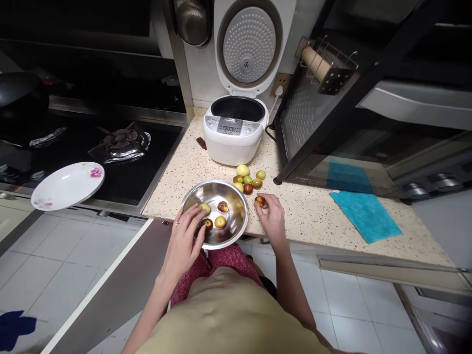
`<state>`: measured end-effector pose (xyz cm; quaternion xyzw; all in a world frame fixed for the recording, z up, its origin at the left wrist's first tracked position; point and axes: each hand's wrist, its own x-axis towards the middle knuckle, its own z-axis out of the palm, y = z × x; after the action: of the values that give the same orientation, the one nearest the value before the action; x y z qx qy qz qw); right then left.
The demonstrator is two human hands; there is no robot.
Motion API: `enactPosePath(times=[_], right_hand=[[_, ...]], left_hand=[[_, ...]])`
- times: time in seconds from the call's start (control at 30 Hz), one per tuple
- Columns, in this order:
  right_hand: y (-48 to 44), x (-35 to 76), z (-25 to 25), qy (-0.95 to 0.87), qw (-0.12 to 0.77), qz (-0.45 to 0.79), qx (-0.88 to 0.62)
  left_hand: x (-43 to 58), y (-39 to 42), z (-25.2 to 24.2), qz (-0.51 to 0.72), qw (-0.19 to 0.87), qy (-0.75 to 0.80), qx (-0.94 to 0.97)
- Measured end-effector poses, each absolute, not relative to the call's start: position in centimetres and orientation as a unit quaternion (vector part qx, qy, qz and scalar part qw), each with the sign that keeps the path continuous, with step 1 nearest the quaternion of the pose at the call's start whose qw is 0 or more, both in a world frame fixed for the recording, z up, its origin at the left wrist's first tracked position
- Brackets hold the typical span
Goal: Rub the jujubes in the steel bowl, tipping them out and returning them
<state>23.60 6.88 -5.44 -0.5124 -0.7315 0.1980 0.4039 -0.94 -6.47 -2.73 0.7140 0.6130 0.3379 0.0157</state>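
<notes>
A stainless steel bowl [241, 226] stands at the counter's front edge with several jujubes inside, some yellow-green and some reddish brown. My left hand [186, 236] reaches over the bowl's left rim, its fingers spread. Its fingertips are at a yellow-green jujube [205, 209]; whether they grip it is unclear. Right of the bowl, my right hand [273, 219] pinches a reddish-brown jujube [260, 201] just at the counter surface. Several more jujubes [248, 180] lie in a loose cluster behind the bowl, between it and the rice cooker.
A white rice cooker [234, 145] with its lid raised stands at the back. To the right are a black rack [295, 128] and a turquoise cloth [365, 216]. A gas stove [162, 147] is at left, with a flowered plate [68, 186] on its front edge. Below, a cabinet door [110, 285] hangs open.
</notes>
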Motion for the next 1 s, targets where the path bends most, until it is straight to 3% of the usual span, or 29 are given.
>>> enactPosePath(times=[0.3, 0.57, 1.0], right_hand=[[4.8, 21.6, -1.9, -0.738, 0.466, 0.241, -0.425], [5.6, 18.7, -0.8, -0.798, 0.325, 0.342, -0.377], [9.2, 15.0, 0.7, -0.922, 0.157, 0.259, -0.241]], left_hand=[[-0.8, -6.6, -3.3, 0.338, 0.013, 0.612, 0.715], [-0.7, -6.7, -3.0, 0.351, 0.012, 0.608, 0.712], [-0.4, -6.7, -2.9, 0.371, 0.032, 0.61, 0.7]])
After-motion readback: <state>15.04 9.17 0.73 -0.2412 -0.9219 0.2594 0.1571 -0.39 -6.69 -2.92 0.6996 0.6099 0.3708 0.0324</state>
